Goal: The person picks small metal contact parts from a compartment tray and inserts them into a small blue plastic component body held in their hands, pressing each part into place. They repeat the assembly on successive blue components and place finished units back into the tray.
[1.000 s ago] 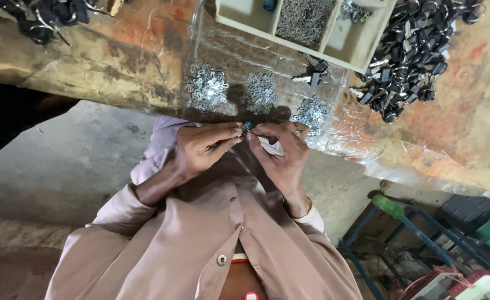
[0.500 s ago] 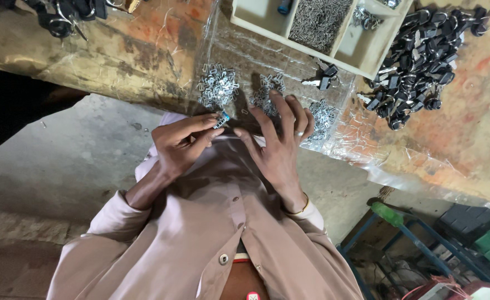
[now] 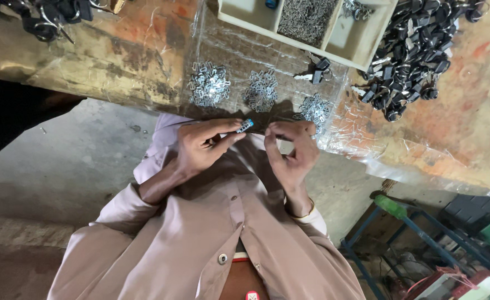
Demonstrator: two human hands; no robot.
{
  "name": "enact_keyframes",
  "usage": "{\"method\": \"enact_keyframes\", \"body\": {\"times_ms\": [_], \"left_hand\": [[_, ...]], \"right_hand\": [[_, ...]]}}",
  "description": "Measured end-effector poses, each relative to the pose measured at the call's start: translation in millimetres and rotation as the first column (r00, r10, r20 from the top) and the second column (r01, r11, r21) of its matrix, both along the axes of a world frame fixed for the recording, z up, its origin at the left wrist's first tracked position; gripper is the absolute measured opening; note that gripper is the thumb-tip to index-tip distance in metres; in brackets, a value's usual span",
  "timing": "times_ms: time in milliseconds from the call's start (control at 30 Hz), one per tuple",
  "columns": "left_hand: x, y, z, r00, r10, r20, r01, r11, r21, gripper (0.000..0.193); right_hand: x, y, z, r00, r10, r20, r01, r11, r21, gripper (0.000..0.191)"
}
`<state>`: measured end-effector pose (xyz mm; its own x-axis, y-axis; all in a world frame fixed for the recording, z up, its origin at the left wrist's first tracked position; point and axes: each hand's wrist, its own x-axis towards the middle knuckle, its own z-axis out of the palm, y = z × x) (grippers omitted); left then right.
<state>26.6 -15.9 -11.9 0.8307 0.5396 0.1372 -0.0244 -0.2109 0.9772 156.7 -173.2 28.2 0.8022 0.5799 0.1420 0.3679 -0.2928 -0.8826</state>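
My left hand (image 3: 200,149) pinches a small silver metal piece with a blue tip (image 3: 245,125) between thumb and forefinger, just below the table edge. My right hand (image 3: 292,153) is a short way to its right, fingers loosely curled, forefinger bent toward the thumb, with nothing visible in it. The two hands do not touch. Three small heaps of silver metal pieces lie just beyond them on a clear plastic sheet (image 3: 228,50): a left heap (image 3: 209,86), a middle heap (image 3: 260,91) and a right heap (image 3: 314,108).
A cream compartment tray (image 3: 361,47) holding small metal parts stands at the table's far side. A big pile of black key heads (image 3: 411,50) lies to its right, another dark pile (image 3: 50,14) at far left. A blue metal frame (image 3: 406,228) stands on the floor at right.
My hands were pressed together on the piece, then drew apart. The left hand now holds the blue-tipped piece alone, and the right hand's fingers, spread half a second ago, have curled.
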Motion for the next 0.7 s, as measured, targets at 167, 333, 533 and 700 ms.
{"method": "enact_keyframes", "body": {"times_ms": [167,333,533,700], "left_hand": [[5,0,4,0.995,-0.013,-0.103,0.012,1.000,-0.012,0.026],[3,4,6,0.996,-0.052,-0.078,0.057,0.996,0.068,0.027],[1,4,7,0.991,-0.091,-0.103,0.103,0.988,0.118,0.027],[0,3,7,0.988,-0.134,-0.082,0.148,0.968,0.203,0.023]], "right_hand": [[-3,2,5,0.994,0.104,0.031,-0.100,0.989,-0.110,0.021],[-6,11,2,0.992,0.122,0.014,-0.120,0.990,-0.077,0.034],[-8,11,7,0.995,0.096,0.003,-0.093,0.971,-0.219,0.039],[-6,0,9,0.969,0.192,0.154,-0.147,0.954,-0.261,0.028]]}}
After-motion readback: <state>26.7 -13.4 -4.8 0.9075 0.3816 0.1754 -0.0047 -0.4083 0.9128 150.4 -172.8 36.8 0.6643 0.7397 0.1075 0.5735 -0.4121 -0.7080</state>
